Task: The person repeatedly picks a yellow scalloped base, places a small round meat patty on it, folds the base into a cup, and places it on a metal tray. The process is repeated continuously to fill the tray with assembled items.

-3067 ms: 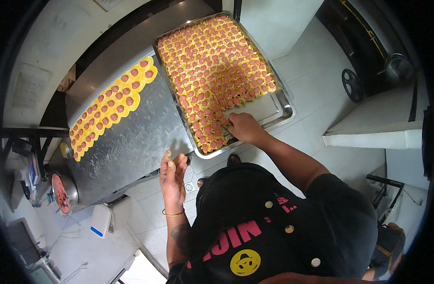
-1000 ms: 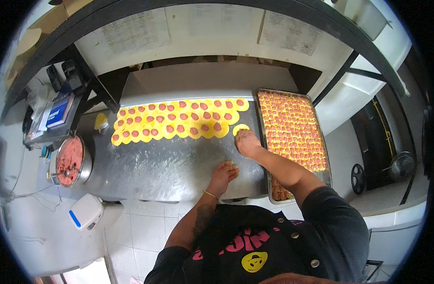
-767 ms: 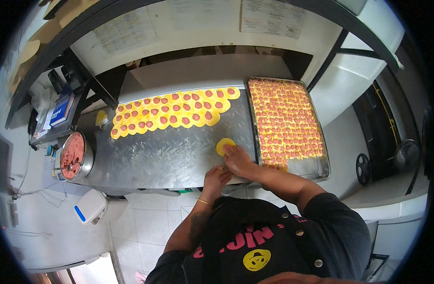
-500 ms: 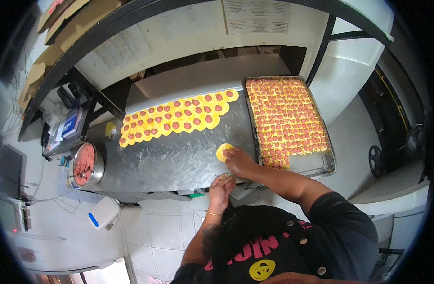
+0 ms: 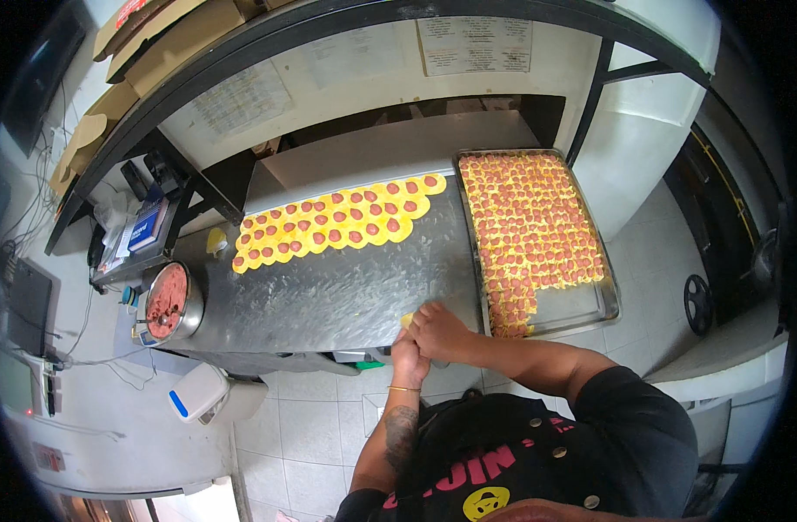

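Just inside the near edge of the dark worktop, my two hands meet around a round yellow dough wrapper (image 5: 407,319). My left hand (image 5: 406,358) is cupped from below, its fingers closed against the wrapper. From the right, my right hand (image 5: 439,331) bends over it with curled fingers on the dough; the filling is hidden behind them. Farther back lie overlapping rows of yellow dough wrappers (image 5: 304,245), each topped with a lump of pink meat filling. On the right, a metal tray (image 5: 581,306) carries many small open-topped yellow dumplings (image 5: 529,217) with pink filling.
A metal bowl (image 5: 192,315) of pink meat filling stands at the worktop's left end. A black-framed shelf (image 5: 346,33) arches over the back, with cardboard boxes (image 5: 163,52) on it. A white bin (image 5: 200,391) stands on the floor at left.
My right hand has lifted the single wrapper off the worktop and brought it nearer to me, to my left hand. The whole view has shifted slightly.
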A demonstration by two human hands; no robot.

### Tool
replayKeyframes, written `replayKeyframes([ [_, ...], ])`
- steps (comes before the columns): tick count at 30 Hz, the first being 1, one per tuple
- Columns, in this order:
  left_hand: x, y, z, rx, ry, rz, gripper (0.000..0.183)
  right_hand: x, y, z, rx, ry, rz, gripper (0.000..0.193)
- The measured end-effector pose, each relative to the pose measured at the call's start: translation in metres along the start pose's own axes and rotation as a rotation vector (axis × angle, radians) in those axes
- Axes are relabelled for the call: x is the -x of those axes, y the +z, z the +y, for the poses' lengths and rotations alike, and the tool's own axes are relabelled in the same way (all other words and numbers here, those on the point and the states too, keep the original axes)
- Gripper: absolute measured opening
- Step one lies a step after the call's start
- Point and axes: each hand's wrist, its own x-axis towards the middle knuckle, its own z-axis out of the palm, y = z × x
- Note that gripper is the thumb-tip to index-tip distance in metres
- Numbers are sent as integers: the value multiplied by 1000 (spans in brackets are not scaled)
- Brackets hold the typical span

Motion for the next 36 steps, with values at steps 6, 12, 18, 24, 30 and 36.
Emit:
replayKeyframes([
  [6, 22, -1, 47, -51, 38, -3, 32, 12, -11, -32, -196, 95, 301, 20],
  [12, 63, 32, 106, -88, 100, -189, 28, 14, -12, -38, -1077, 798, 239, 25],
  [18, 82, 46, 140, -71, 146, -163, 31, -36, -21, -66, -1071, 559, 441, 32],
  [24, 91, 39, 156, -135, 206, -194, 29, -52, -16, -97, -878, 498, 621, 31],
  [30, 101, 20, 172, -246, 288, -281, 25, -61, -23, -121, -1054, 552, 693, 28],
  [36, 98, 0, 176, -450, 432, -311, 14, -72, -58, -136, -1478, 829, 568, 16],
])
